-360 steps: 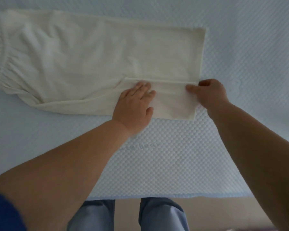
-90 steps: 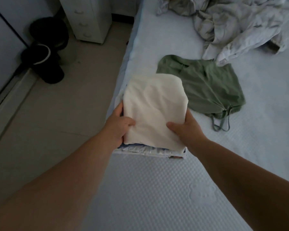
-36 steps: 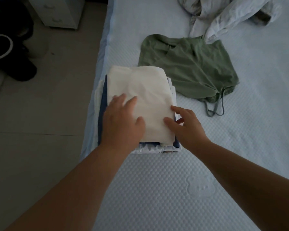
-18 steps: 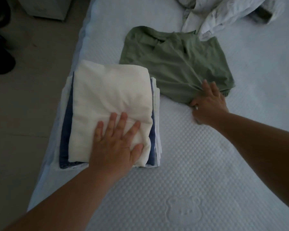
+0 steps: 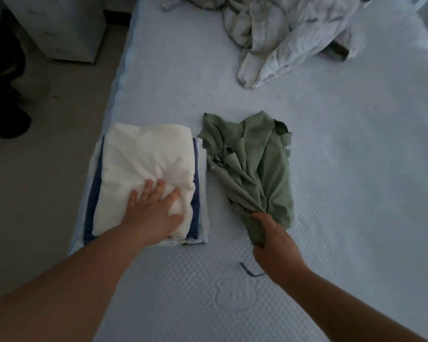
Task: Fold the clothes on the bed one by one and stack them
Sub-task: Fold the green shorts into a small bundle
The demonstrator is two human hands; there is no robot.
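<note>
A stack of folded clothes [image 5: 143,159] sits near the bed's left edge, with folded cream trousers on top and dark blue and pale layers beneath. My left hand [image 5: 153,208] presses flat on the near part of the cream trousers, fingers spread. Just right of the stack lies a green garment [image 5: 255,166], bunched into long creases. My right hand [image 5: 274,243] grips its near end, and a thin dark drawstring [image 5: 250,270] trails from below that hand onto the bed.
A crumpled heap of pale clothes [image 5: 289,38] lies at the far end of the bed [image 5: 356,169]. The bed's left edge runs beside bare floor, where a white drawer unit [image 5: 67,28] and a black object [image 5: 3,95] stand.
My right hand has closed on the green garment and dragged it nearer, bunching it up. My left hand stays pressed on the cream trousers atop the stack.
</note>
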